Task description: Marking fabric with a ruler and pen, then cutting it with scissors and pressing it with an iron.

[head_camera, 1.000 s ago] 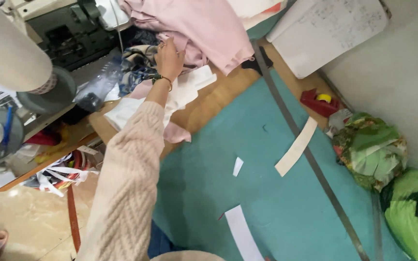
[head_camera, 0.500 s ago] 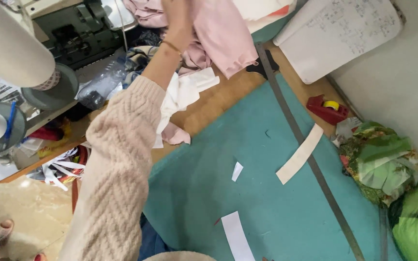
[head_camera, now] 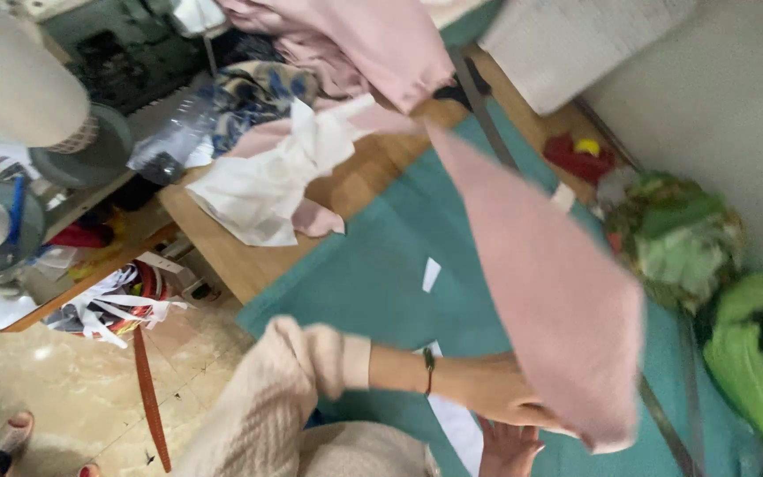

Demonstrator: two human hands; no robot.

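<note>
Two hands show at 6 o'clock, close to the person. The left hand (head_camera: 523, 411) comes out of a cream sleeve (head_camera: 284, 389), with a dark band (head_camera: 428, 371) on the wrist. Its fingers are closed on the low end of a pink cloth (head_camera: 540, 291). The right hand (head_camera: 507, 449) is just under it, fingers spread wide and holding nothing I can see.

The pink cloth hangs in the air over the teal mat (head_camera: 373, 265). It runs from the left hand up toward 12 o'clock and looks blurry.

A white slip (head_camera: 457, 424) lies on the mat under the left arm. A small slip (head_camera: 431, 275) lies near the middle. A long metal ruler (head_camera: 483, 106) runs across the mat behind the cloth, from 12 o'clock down to 4 o'clock.

Farther off, at 10 o'clock, a white rag (head_camera: 267, 177) sits on the wood table (head_camera: 222, 256). A pink pile (head_camera: 381, 44) is at 12 o'clock, and a red thing (head_camera: 580, 157) at 1 o'clock. Green bags (head_camera: 752, 353) are at 3 o'clock.

I think the cloth could slip, because only one hand has it, and only by one end. Its loose end could also sweep the slips off the mat, or catch on the ruler and drag it.
</note>
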